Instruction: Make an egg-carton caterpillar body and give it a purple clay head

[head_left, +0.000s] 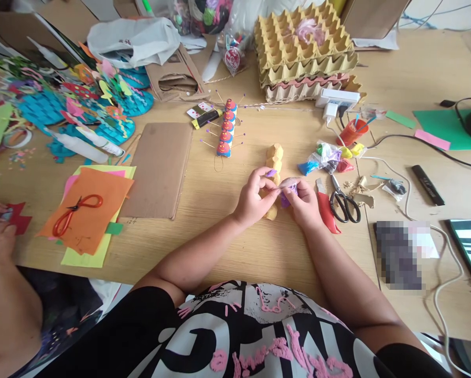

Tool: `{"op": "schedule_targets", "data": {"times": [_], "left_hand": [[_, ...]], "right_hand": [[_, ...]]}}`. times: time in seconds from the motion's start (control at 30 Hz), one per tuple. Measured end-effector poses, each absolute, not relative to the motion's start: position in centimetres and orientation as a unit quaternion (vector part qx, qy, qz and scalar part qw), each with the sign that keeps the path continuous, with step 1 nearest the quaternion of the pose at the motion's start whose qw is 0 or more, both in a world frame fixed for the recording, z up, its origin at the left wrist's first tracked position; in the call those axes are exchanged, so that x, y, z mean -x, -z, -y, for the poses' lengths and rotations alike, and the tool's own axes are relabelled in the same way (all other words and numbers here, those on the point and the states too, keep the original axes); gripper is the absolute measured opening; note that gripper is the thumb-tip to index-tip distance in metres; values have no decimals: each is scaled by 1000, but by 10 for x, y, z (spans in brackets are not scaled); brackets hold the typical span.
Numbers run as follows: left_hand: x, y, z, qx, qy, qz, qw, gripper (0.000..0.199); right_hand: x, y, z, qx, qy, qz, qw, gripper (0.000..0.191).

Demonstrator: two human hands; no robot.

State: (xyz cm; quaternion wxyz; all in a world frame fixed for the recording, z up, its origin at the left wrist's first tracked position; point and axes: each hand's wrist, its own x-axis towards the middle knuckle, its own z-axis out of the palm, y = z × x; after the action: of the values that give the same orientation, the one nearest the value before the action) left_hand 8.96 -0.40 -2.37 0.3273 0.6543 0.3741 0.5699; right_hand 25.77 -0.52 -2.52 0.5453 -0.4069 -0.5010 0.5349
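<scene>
Purple-filled clear plastic bag (286, 200) is held at the middle of the pale wooden desk (204, 241), between the person's two bare hands. The left hand (257, 197) has its grip pinched on the bag's edge, a small smooth purple lump (271, 172) at its fingers; the right hand (304, 202) has its grip closed on the other side. Beneath the left hand lies a yellow, bumpy cardboard strip (275, 153), running toward twelve o'clock. From the bag, a red-and-blue bumpy figure with stick-like pins (225, 131) stands at about eleven o'clock, coloured clay-like packets (325, 159) at about two, and black-handled metal scissors (346, 206) near three, just beside a red-handled cutter (327, 210). Orange paper sheet (109, 194) lies at nine.
</scene>
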Motion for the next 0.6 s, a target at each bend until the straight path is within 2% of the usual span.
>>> {"op": "schedule_targets", "data": {"times": [0.3,0.6], "left_hand": [[-91,23,6,-667,-577,-388,268,43],[-92,26,4,-659,-581,-392,273,47]], "right_hand": [[-258,13,7,397,-564,480,542,39],[-265,28,2,441,-499,509,545,44]]}}
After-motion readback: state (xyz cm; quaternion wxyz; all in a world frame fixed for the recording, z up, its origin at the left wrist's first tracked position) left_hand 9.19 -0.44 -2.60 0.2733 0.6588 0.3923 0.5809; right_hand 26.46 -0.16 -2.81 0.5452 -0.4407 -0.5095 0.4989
